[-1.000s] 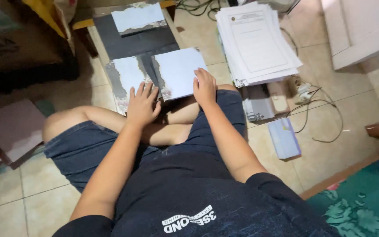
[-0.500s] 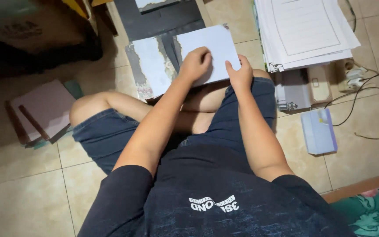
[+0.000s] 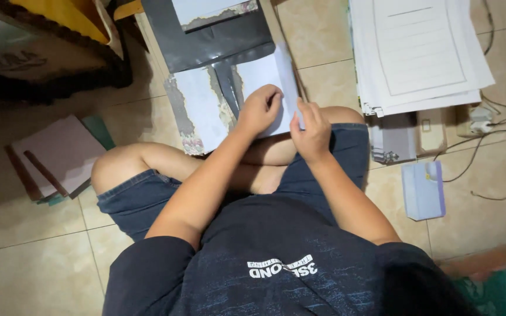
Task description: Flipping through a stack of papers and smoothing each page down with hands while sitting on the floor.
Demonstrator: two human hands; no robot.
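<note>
White paper fills the grip: a white sheet (image 3: 265,79) lies over the person's crossed legs and the floor tiles just ahead of them, and both hands work on it. The left hand (image 3: 259,109) rests on the sheet with its fingers curled down, knuckles up, pressing the paper flat near its near edge; nothing is pinched between its fingers as far as can be seen. The right hand (image 3: 310,130) sits just right of the left one, nearly touching it, and has its thumb and fingers closed on the sheet's right edge, which stands up slightly as a narrow lifted strip. Just left of the hands lies a grey board with torn white facing (image 3: 197,108), its edge touching the sheet. Beyond the hands, farther from the body, a dark grey folder (image 3: 218,44) lies on the tiled floor (image 3: 36,234) with another pale sheet on top. To the right of the grip and a little beyond it sits a stack of white printed forms (image 3: 420,52). Nearer on that side lie a small grey box (image 3: 393,140) and a pale blue packet (image 3: 423,190), with thin cables (image 3: 487,152) trailing past. Well to the left of the hands rest some pinkish notebooks (image 3: 57,155).
</note>
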